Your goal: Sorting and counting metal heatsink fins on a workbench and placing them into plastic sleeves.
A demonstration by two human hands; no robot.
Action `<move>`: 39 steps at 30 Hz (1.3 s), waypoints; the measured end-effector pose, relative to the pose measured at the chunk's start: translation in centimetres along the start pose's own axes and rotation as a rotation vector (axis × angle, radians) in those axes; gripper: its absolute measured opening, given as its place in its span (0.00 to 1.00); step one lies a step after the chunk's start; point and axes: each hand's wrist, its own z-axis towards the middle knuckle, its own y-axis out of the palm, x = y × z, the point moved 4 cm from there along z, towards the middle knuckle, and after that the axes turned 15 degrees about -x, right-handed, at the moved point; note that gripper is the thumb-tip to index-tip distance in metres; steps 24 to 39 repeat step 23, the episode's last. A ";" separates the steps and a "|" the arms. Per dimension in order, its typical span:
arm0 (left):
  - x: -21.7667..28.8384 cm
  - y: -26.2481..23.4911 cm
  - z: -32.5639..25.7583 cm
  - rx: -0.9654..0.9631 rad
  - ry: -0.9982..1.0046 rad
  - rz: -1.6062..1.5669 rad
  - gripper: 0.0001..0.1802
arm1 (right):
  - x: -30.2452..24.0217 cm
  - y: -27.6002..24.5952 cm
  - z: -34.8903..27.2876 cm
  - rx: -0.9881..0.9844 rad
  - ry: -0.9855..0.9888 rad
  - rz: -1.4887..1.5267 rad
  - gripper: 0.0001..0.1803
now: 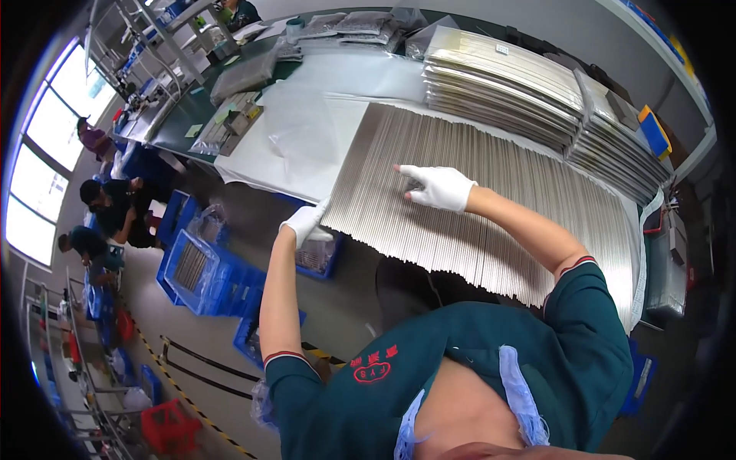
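A wide row of thin silver-grey metal strips [491, 207] lies side by side on the white-covered table, their near ends stepped unevenly. My left hand [305, 223], in a white glove, is at the near left corner of the row. Its fingers stretch to the outermost strip, with the thumb apart. Over the left part of the row is my right hand [441, 188], gloved with bare fingertips showing. Its forefinger and thumb are spread, and nothing shows between them. Whether this hand touches the strips is hard to tell.
Bundled strips in clear wrap [502, 77] are stacked behind the row. Clear plastic sheets [303, 126] and small boxes [230, 123] lie to the left. Blue crates [211, 272] stand on the floor at left, below the table. Several people work farther off.
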 end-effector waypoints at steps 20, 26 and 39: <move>0.1 13.9 1.7 -0.588 -0.112 -0.559 0.35 | 3.3 5.7 -1.1 0.312 -0.250 -0.313 0.25; -0.2 15.4 1.8 -0.645 0.012 -0.522 0.28 | 2.3 5.9 0.4 0.328 -0.233 -0.132 0.24; -0.2 15.4 1.8 -0.645 0.012 -0.522 0.28 | 2.3 5.9 0.4 0.328 -0.233 -0.132 0.24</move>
